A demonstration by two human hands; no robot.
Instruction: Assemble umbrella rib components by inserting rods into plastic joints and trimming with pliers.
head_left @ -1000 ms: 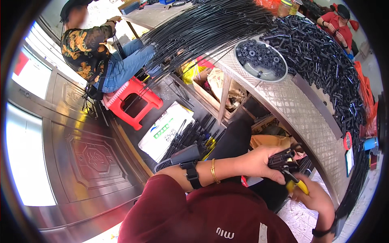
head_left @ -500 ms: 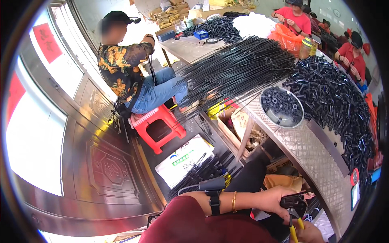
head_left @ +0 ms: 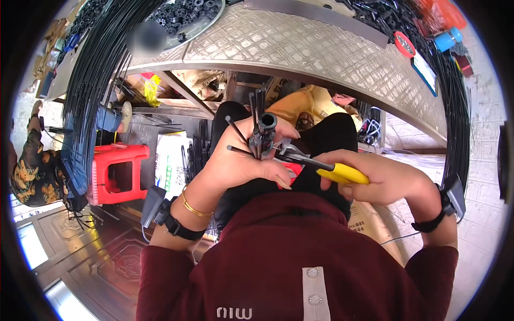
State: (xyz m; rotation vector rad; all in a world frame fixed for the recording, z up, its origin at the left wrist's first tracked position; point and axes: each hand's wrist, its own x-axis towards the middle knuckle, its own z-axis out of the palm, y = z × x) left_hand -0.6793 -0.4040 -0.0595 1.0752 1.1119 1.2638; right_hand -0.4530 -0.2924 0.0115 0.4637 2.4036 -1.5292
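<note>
My left hand (head_left: 233, 158) is closed around a black part with an open-ended tube (head_left: 266, 122) at its top and several thin black rods sticking out of it. The thumb lies along the side nearest me. My right hand (head_left: 383, 179) grips a pair of pliers by the yellow handles (head_left: 345, 173). Its metal jaws (head_left: 288, 150) reach left to the black part, close beside my left fingers; whether they bite on a rod or wire is too small to tell. Both hands are held above my lap, just off the table's near edge.
Ahead curves a patterned table (head_left: 257, 40) with a bowl of small black rings (head_left: 184, 21) and black rod bundles (head_left: 101, 69). A red-rimmed round object (head_left: 405, 44) and blue-capped container (head_left: 448, 38) stand at right. Left are a red stool (head_left: 119, 174) and a seated person (head_left: 40, 166).
My view has swung down and to the right, so both hands now show near its middle. The black part and the yellow-handled pliers are in my hands in both frames.
</note>
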